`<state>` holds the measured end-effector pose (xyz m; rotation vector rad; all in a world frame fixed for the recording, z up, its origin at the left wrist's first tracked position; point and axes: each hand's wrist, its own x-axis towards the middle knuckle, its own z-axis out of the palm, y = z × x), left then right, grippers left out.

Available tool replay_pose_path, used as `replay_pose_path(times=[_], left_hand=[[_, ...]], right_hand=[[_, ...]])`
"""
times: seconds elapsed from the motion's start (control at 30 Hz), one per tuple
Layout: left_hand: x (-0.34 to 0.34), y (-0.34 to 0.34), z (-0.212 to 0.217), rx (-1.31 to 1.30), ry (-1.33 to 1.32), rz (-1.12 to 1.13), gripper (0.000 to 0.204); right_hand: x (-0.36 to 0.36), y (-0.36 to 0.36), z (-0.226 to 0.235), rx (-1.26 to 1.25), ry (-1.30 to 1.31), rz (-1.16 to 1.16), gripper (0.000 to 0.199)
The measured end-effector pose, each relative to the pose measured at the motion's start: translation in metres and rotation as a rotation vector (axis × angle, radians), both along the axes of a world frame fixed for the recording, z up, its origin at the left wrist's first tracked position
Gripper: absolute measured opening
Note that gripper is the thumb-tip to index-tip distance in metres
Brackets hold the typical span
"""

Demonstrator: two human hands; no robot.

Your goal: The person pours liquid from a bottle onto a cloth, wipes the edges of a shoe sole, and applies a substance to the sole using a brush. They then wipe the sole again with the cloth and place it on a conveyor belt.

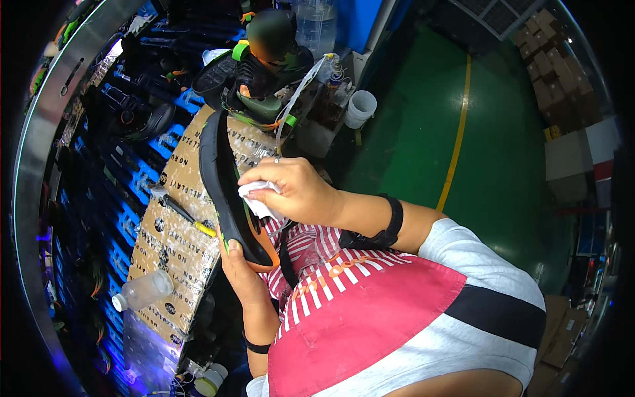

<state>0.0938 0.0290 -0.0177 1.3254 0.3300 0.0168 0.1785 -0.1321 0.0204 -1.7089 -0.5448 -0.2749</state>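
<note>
Shoe sole (217,169), black with an orange heel, is held in front of the striped red apron (370,317), its toe pointing away from the person. The left hand (243,278) grips the heel end, thumb along its side and the other fingers mostly hidden; that grip probably leaves the rest of the length free. The right hand (303,192) pinches a folded white cloth (260,198) between thumb and fingers at the inner edge; whether it touches is unclear. The sole is turned on edge, seemingly to bring that side within the right hand's reach. On the cardboard-covered tabletop (159,248), a yellow-ended tool (187,215) and a clear plastic bottle (147,290) lie to the left, perhaps kept handy. Shoes (254,102) sit beyond the toe.
</note>
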Motion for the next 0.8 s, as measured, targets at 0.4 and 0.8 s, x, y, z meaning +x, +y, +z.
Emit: replay_pose_path(times=[0.4,0.8], left_hand=[[-0.010,-0.007,0.009,0.375,-0.039,-0.053,0.051],[-0.013,-0.012,0.018,0.367,0.066,-0.067,0.048]], right_hand=[[-0.013,0.029,-0.023,-0.219,-0.308,-0.029,0.013],[-0.005,0.023,-0.026,-0.406,-0.387,-0.087,0.026]])
